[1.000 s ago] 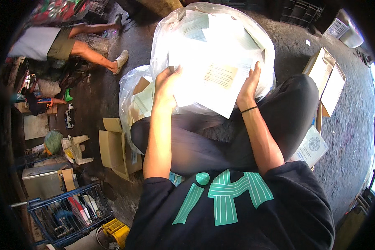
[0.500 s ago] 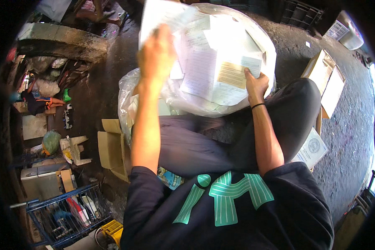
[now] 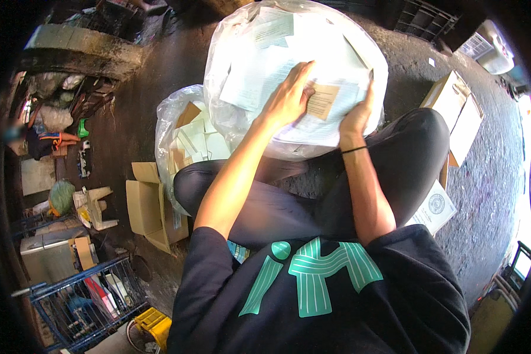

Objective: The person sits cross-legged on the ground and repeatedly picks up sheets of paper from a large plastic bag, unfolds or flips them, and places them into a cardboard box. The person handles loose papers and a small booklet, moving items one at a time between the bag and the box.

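Observation:
A large clear plastic bag (image 3: 218, 65) full of loose paper sheets (image 3: 242, 88) stands in front of my crossed legs. My left hand (image 3: 286, 100) reaches over the papers with its fingers stretched out, its thumb side against a small tan slip of paper (image 3: 323, 102). At the right side of the pile, my right hand (image 3: 356, 121) holds the edge of the pale sheets under that slip. Its fingers point up along the edge, and some are hidden. Bright glare washes out the upper papers.
A smaller clear bag of paper and card pieces (image 3: 197, 138) sits at my left knee, beside an open cardboard box (image 3: 147, 206). Another cardboard box (image 3: 454, 112) and a printed sheet (image 3: 435, 206) lie to the right. A blue metal rack (image 3: 94, 301) stands lower left; a person (image 3: 44, 141) is farther left.
My left hand has come down and right from the far left of the bag, and the white sheet it held is out of it. My right hand stays at the papers' right edge.

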{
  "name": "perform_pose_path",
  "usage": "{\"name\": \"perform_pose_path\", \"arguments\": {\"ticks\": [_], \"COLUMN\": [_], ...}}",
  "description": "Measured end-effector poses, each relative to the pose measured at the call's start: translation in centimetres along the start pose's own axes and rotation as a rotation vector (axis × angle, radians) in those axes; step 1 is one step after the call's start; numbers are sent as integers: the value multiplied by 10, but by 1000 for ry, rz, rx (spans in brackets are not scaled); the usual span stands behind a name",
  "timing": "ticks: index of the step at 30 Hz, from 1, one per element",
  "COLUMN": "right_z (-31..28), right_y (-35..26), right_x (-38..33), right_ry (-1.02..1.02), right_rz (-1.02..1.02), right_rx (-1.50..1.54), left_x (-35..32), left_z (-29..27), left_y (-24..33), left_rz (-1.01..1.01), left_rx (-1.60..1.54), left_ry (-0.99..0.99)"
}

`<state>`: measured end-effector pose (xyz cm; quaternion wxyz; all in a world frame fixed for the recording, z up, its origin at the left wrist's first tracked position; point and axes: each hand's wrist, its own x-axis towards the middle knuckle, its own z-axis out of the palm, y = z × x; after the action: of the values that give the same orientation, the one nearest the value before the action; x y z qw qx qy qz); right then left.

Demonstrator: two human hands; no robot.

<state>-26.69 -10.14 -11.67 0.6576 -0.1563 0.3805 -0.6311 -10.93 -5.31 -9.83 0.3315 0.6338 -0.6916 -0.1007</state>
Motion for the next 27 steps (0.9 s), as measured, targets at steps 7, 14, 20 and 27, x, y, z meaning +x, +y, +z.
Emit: {"name": "perform_pose_path", "arguments": {"ticks": [7, 14, 20, 27], "right_z": [-6, 72, 167, 205], "right_y": [-92, -206, -185, -72], "right_x": [20, -4, 33, 55], "right_ry": [-42, 0, -394, -101], "right_rz": [-360, -1001, -1266, -1288], "right_rx": [-357, -535, -325, -246], "left_x": [-7, -14, -26, -48], "left_z": [-20, 54, 51, 9], "left_y": [-47, -15, 33, 49], "left_rz": [-304, -159, -133, 239], "left_rx": [204, 117, 303, 324], "left_ry": [-41, -166, -272, 394]}}
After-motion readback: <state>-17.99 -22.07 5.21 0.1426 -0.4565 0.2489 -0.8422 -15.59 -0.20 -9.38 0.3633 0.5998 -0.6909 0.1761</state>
